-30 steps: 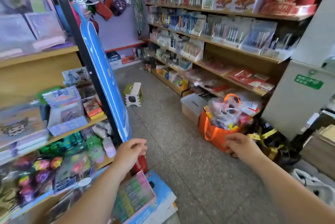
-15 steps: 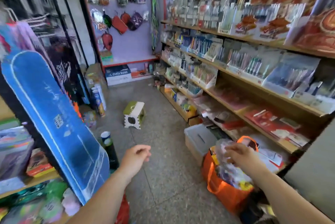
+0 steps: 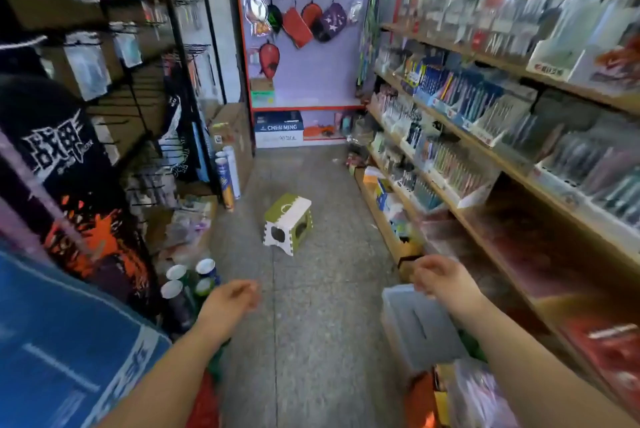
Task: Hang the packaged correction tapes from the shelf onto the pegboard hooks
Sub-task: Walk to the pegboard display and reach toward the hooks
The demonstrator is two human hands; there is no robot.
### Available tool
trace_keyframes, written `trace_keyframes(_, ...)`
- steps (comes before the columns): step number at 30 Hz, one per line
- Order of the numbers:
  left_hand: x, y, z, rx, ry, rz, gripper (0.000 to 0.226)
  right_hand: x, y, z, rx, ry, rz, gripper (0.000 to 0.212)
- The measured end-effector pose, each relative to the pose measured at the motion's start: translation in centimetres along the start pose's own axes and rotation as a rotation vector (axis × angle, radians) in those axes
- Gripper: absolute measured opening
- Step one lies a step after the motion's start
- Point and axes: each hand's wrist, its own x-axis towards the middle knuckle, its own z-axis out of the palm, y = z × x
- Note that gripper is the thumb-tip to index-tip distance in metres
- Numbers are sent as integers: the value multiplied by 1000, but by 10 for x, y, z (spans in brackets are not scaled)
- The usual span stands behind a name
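Observation:
I look down a shop aisle. My left hand (image 3: 230, 303) hangs in front of me with loosely curled fingers and holds nothing. My right hand (image 3: 441, 277) is out over a grey plastic box (image 3: 415, 327), fingers relaxed, also holding nothing. Wooden shelves (image 3: 485, 150) packed with pens and stationery run along the right. A dark slatted wall with hooks (image 3: 114, 88) and hanging packets is on the left. I cannot pick out any correction tape packages; the picture is blurred.
A small green and white folding stool (image 3: 287, 223) stands mid-aisle on the grey floor. An orange bag (image 3: 420, 400) with packets sits at the bottom right. Blue and black skateboards (image 3: 69, 341) lean at the left, with cans (image 3: 187, 280) beside them. A purple display wall (image 3: 304, 46) closes the aisle.
My view has swung and moved forward down the aisle. My right hand has come away from the orange bag, which now lies below it. Both hands stay without anything in them.

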Motion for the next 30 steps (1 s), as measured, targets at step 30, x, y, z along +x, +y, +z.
trace_keyframes(30, 549, 125, -40, -205, 463, -211, 18, 661, -205, 222, -39, -477, -52, 12)
